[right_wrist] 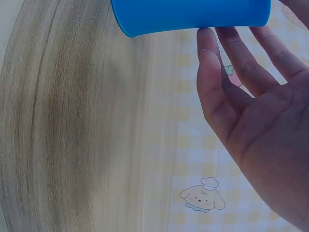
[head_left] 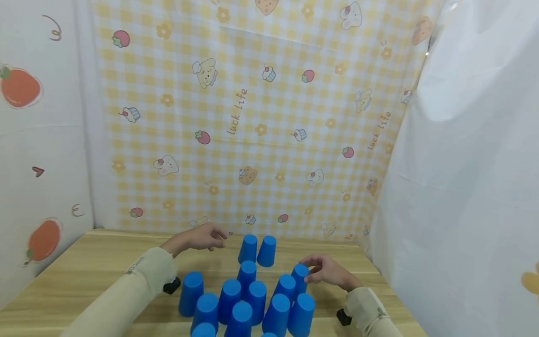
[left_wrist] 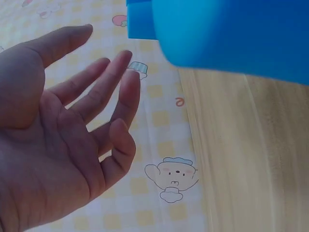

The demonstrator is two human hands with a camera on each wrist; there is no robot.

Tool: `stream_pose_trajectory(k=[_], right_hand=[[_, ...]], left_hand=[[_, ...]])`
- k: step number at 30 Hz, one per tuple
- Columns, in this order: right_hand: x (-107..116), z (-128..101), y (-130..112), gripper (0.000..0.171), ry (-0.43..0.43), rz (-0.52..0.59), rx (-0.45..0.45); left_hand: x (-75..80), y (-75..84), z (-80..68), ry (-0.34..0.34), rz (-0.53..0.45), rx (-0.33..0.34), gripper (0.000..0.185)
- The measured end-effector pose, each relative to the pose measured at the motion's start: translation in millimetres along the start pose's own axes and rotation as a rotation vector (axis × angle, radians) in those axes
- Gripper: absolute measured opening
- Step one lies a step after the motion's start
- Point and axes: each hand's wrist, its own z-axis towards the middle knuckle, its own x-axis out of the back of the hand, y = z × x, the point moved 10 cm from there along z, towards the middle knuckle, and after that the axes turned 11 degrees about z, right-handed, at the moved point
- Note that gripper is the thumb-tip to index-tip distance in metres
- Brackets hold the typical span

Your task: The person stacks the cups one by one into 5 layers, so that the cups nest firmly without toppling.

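Down at the front of the wooden worktop (head_left: 105,257), a bunch of blue cups (head_left: 241,319) stands upside down. They likely sit that way because the wide mouth makes a steady foot. Some look squeezed together, but I can't tell which ones touch.

A bit farther off, on the right side of the bunch, the right hand (head_left: 327,272) holds one blue cup (head_left: 299,276). The thumb is on the near side and a finger goes round the back, which seems a good way to stop it tipping.

Farther back on the left, the left hand (head_left: 204,237) holds nothing. It hangs in the air, fingers loose and a little bent, maybe up there so it won't bump anything.

Past the others, two back cups (head_left: 248,249) stand side by side. Behind everything hangs a yellow checked cloth (head_left: 244,154).

All the cups look alike: plain bright blue, smooth and round, with a flat narrow top and sides that get wider going down.
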Motion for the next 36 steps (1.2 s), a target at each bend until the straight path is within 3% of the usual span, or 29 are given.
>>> stream_pose_trajectory(k=[7, 18, 21, 27, 31, 36], right_hand=[[0, -1, 0, 0.037, 0.000, 0.000, 0.003], [0, -2, 3, 0.036, 0.005, 0.000, 0.025], [0, -2, 1, 0.036, 0.010, -0.001, 0.029], [-1, -1, -3, 0.039, 0.022, -0.004, 0.032], [0, 0, -3, 0.041, 0.046, -0.008, 0.027], [4, 2, -2, 0.041, 0.082, -0.004, 0.014]], left_hand=[[-1.4, 6.4, -11.7, -0.009, 0.001, -0.094, 0.035], [1.2, -6.8, -44.5, -0.052, 0.035, -0.126, 0.036], [-2.1, -8.5, -53.9, -0.100, 0.032, -0.145, 0.035], [-18.3, -17.2, -67.2, -0.261, -0.064, -0.139, 0.041], [-22.3, -18.8, -74.4, -0.320, -0.082, -0.177, 0.045], [-26.7, -25.0, -80.3, -0.385, -0.156, -0.132, 0.053]])
